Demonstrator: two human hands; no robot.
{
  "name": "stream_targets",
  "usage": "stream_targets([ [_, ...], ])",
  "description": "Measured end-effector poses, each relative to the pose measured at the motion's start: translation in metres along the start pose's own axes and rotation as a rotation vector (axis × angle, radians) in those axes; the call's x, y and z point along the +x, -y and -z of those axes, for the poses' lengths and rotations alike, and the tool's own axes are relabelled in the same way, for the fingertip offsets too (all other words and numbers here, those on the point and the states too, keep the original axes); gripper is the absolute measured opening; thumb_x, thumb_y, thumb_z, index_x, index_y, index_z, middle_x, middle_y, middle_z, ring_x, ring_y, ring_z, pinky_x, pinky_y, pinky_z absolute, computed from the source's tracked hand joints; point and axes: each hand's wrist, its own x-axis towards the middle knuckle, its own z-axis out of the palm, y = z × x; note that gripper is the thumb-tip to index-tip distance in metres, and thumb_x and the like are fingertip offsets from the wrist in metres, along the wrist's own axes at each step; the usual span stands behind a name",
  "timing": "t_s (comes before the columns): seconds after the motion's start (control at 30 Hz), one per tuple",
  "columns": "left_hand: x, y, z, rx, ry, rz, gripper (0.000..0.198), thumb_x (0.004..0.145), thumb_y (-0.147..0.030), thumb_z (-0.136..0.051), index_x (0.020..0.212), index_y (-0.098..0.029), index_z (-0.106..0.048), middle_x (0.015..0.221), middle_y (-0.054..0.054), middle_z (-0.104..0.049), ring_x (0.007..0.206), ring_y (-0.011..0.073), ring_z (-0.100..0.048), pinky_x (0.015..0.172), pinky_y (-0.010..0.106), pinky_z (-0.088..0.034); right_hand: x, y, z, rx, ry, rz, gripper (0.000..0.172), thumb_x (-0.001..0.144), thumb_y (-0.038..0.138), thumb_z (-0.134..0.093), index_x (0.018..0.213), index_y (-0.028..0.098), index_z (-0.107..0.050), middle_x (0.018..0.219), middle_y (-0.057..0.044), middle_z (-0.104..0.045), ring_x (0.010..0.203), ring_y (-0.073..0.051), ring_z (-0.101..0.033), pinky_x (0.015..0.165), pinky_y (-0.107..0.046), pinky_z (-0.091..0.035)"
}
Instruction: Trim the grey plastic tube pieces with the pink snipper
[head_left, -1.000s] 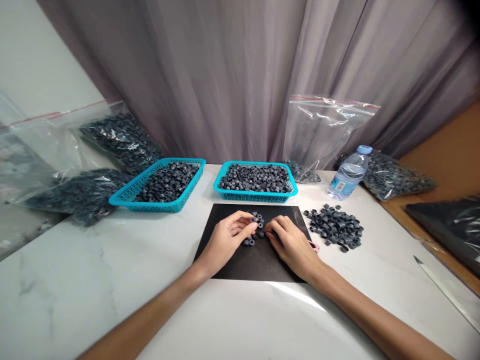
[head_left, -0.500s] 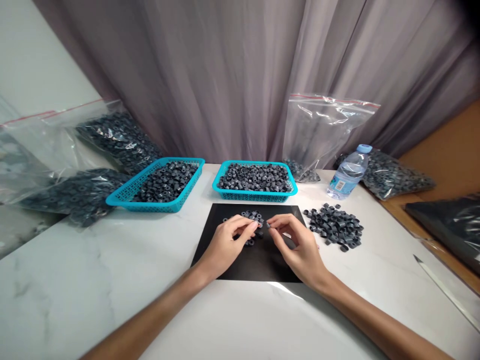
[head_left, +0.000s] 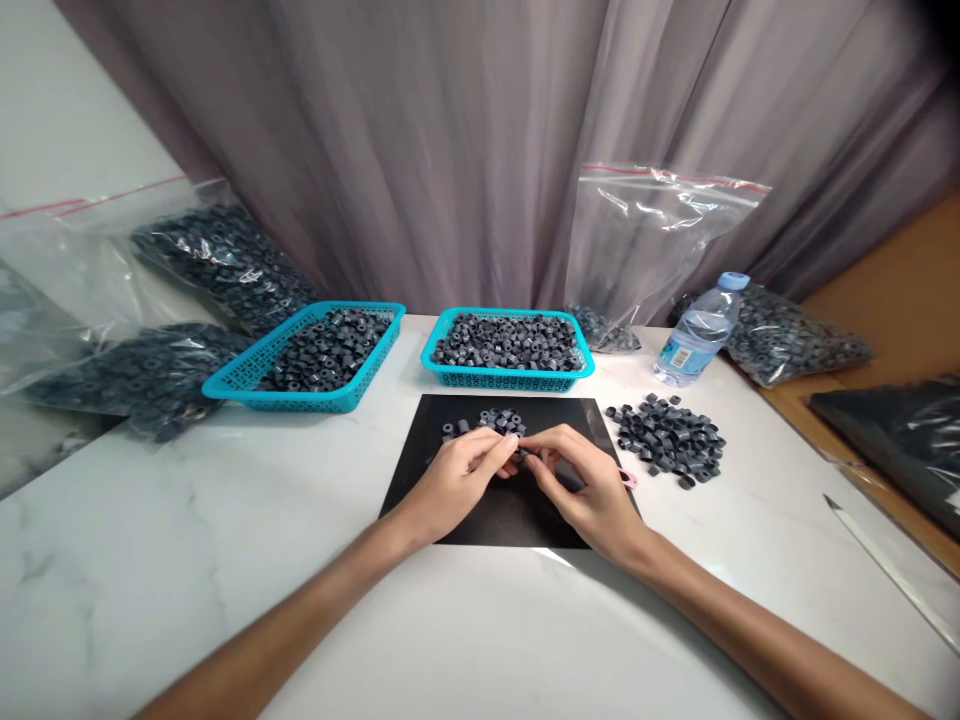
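Both my hands rest on a black mat [head_left: 472, 505] on a white marble table. My left hand [head_left: 459, 478] is curled, fingertips pinched together at a small cluster of dark grey ring-shaped parts [head_left: 487, 421]. My right hand [head_left: 589, 485] meets it fingertip to fingertip, thumb and forefinger pinched on a small grey ring between the two hands. What the left fingers hold is hidden. A pink object [head_left: 628, 479] peeks out just right of my right hand.
Two turquoise baskets [head_left: 247, 372] [head_left: 510, 378] of grey rings stand behind the mat. A loose pile of rings [head_left: 666, 438] lies right, with a water bottle [head_left: 696, 334]. Zip bags of rings [head_left: 225, 258] [head_left: 787, 345] sit at both sides; a blade [head_left: 885, 570] lies far right.
My right hand has moved left and closed in on my left hand, so their fingertips now meet. The view has shifted slightly, and a few rings lie spread at the mat's left.
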Motion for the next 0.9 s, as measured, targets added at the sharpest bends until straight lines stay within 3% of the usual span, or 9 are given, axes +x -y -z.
stream_targets([
  [0.17,0.003,0.006,0.002,-0.174,0.017,0.068,0.042,0.096,-0.046,-0.058,0.071,-0.017,-0.073,0.080,0.004,-0.070,0.083,0.0194,-0.066,0.086,0.032,-0.050,0.001,0.002,0.001,0.005,-0.002,0.005,0.022,0.101,0.022,-0.051,0.115,0.023,-0.068,0.095,-0.006,-0.064,0.076,-0.015,-0.060,0.072,-0.031,-0.053],
  [0.37,0.002,0.003,0.003,-0.532,0.050,0.236,0.029,0.087,-0.037,-0.073,0.104,-0.014,-0.079,0.088,0.007,-0.073,0.082,0.0168,-0.064,0.080,0.029,-0.053,0.001,0.003,0.001,0.010,-0.027,0.026,0.021,0.101,0.022,-0.053,0.114,0.023,-0.069,0.095,-0.006,-0.065,0.075,-0.015,-0.061,0.069,-0.031,-0.053],
  [0.5,0.002,0.003,0.004,-0.582,0.039,0.244,0.037,0.086,-0.037,-0.076,0.116,-0.017,-0.075,0.090,0.006,-0.073,0.084,0.0165,-0.067,0.081,0.029,-0.055,-0.001,0.001,0.000,0.018,-0.075,-0.020,0.018,0.100,0.025,-0.055,0.113,0.022,-0.068,0.093,-0.006,-0.064,0.075,-0.016,-0.059,0.069,-0.032,-0.052],
  [0.7,0.003,0.004,0.004,-0.625,0.066,0.238,0.034,0.093,-0.043,-0.068,0.112,-0.015,-0.071,0.097,0.010,-0.077,0.090,0.0198,-0.074,0.085,0.031,-0.055,-0.004,-0.005,-0.002,0.084,-0.134,-0.124,0.018,0.099,0.028,-0.059,0.115,0.023,-0.067,0.096,-0.006,-0.065,0.082,-0.018,-0.061,0.074,-0.032,-0.054],
  [0.9,0.001,-0.005,0.004,-0.664,0.083,0.242,0.034,0.096,-0.044,-0.064,0.112,-0.015,-0.068,0.097,0.010,-0.079,0.091,0.0208,-0.076,0.081,0.030,-0.055,-0.003,-0.003,-0.002,0.042,-0.130,-0.095,0.017,0.100,0.026,-0.058,0.114,0.023,-0.067,0.093,-0.005,-0.065,0.079,-0.017,-0.061,0.071,-0.031,-0.052],
])
